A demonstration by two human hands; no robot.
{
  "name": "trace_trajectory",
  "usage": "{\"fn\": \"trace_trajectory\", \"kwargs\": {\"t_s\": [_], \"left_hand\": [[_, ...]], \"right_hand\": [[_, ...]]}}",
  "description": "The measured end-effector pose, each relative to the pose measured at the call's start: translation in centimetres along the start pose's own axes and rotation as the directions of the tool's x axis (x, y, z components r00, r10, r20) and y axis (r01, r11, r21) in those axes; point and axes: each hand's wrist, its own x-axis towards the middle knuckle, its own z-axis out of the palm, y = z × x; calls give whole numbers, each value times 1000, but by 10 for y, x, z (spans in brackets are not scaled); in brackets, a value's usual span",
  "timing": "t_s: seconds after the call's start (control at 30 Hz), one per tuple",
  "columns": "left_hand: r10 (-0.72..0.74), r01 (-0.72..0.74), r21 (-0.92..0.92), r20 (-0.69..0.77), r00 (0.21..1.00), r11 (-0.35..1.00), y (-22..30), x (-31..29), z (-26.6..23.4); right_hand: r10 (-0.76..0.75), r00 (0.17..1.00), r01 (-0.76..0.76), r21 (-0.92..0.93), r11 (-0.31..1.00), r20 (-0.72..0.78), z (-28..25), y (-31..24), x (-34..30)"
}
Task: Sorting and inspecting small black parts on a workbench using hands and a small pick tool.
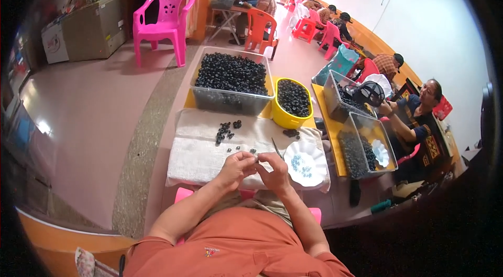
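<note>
My left hand (237,169) and my right hand (274,172) meet over the front of a pale cloth (191,159). Thumb and fingers of both are pinched together at one spot; whatever sits between them is too small and covered to name. Just beyond the fingertips lie a few small black round parts (253,150), with a loose cluster of black parts (224,133) farther back on the cloth. Right of my right hand is a white scalloped dish (316,159) holding small pale-blue pieces (301,166). A thin dark pointed tool (276,148) lies beside the dish.
Behind the cloth stand a clear bin (201,96) and a yellow tub (291,120), both full of black parts. To the right, a person (411,117) works beside more clear bins (367,172). A pink chair (166,9) is at the back left; other people sit farther away.
</note>
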Motion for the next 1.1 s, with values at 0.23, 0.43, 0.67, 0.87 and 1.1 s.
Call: {"fn": "trace_trajectory", "kwargs": {"t_s": [0.23,0.43,0.67,0.87,1.1], "left_hand": [[18,-18,44,-3,1000,999,-6,0,2],[1,-1,50,-3,1000,999,-2,-3,8],[-52,51,65,14,999,997,-7,-5,11],[-105,104,33,34,994,994,-7,-10,16],[-126,126,78,0,992,989,-5,-6,11]], "right_hand": [[-88,990,71,-157,985,-106,2,-10,-8],[-158,980,131,-209,969,-122,3,-6,-12],[-97,985,74,-154,985,-146,-3,-6,-22],[-46,994,38,-84,996,-95,-14,-11,-24],[222,975,-223,9,975,28,-78,21,-24]]}}
